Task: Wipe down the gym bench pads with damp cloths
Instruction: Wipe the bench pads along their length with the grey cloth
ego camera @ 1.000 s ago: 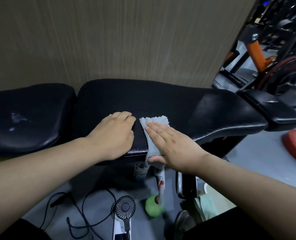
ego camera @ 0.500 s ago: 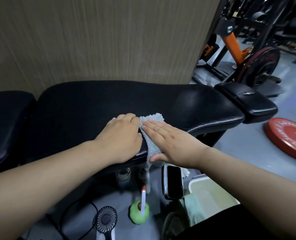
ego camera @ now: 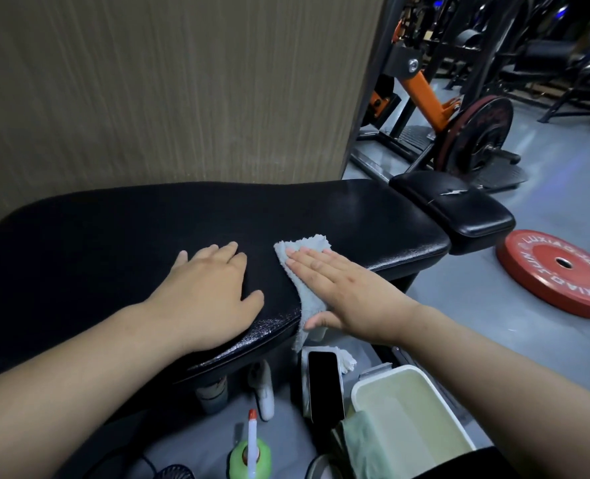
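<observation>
Black bench pad [ego camera: 321, 209], wood-grain wall [ego camera: 165, 81] behind, grey floor [ego camera: 476, 299].

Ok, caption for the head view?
Right hand presses a cloth on the bench pad; left hand rests flat beside it.

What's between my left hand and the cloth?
Only bare black bench pad lies between the left hand and the cloth, per the head view.

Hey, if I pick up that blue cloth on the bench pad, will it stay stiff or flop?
Probably floppy: the cloth drapes over the bench pad and hangs below its edge. Likely light: it looks thin under the flat right hand. Its fuzzy surface may drag, not slide.
</observation>
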A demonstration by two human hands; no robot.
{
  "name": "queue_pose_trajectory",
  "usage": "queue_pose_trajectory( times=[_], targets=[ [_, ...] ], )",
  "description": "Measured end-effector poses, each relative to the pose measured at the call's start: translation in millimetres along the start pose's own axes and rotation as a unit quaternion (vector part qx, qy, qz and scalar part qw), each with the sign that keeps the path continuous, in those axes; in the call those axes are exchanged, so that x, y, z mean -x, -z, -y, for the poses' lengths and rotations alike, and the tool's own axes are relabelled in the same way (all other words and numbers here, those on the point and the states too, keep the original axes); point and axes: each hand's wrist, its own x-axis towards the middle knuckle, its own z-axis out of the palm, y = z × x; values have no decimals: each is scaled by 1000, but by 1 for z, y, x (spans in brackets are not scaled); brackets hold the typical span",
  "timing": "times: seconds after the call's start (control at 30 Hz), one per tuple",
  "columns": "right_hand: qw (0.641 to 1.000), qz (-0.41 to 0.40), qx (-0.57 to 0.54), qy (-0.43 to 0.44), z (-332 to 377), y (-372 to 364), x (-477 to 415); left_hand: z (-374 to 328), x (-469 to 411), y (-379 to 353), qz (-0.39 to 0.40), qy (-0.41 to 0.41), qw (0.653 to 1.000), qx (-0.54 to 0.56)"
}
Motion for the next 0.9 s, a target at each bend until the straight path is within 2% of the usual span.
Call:
queue_pose_trajectory(
  times=[0.17,0.33,0.53,0.77,0.9],
  targets=[
    [998,10,-14,-53,-33,-2,15,-18,-5,-4,5,-40,998,-39],
    [993,17,-28,-111,-66,-4,33,-23,-16,0,7,-47,998,-40],
    [984,17,-33,-171,-97,-3,59,-29,-20,6,4,-57,994,-92],
    [963,19,-24,-267,-143,-2,101,-32,-22,5,9,-57,991,-117],
    [961,33,-6,-274,-161,-1,112,-32,-21,3,4,-66,990,-128]
  ],
)
